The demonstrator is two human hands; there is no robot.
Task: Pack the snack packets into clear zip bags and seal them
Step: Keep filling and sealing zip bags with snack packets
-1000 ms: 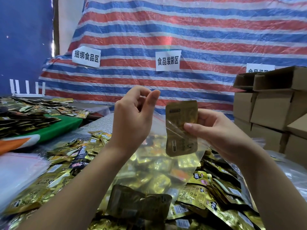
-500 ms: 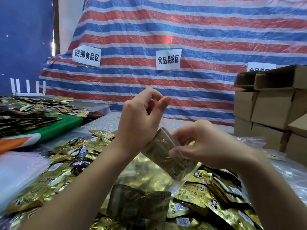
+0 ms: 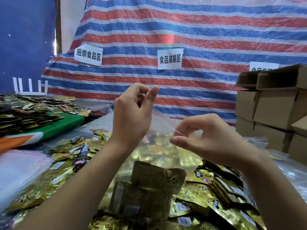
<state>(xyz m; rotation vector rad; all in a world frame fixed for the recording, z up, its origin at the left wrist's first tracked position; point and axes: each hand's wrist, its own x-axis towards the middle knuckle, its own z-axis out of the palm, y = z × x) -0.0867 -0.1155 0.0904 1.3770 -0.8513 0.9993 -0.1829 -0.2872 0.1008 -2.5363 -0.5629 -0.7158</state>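
Table (image 3: 99,121) is buried in gold snack packets (image 3: 196,193), with a striped tarp (image 3: 199,30) carrying paper signs (image 3: 169,58) behind and cardboard boxes (image 3: 274,107) stacked at right. Since half a second ago, the packet the right hand held has dropped into the clear zip bag (image 3: 159,146). Now the left hand (image 3: 132,117) pinches the bag's top edge up high, and the right hand (image 3: 207,138) pinches the rim lower; the bag hangs between them above the pile.

Two bare forearms, hands (image 3: 132,113) ungloved, no sleeves visible
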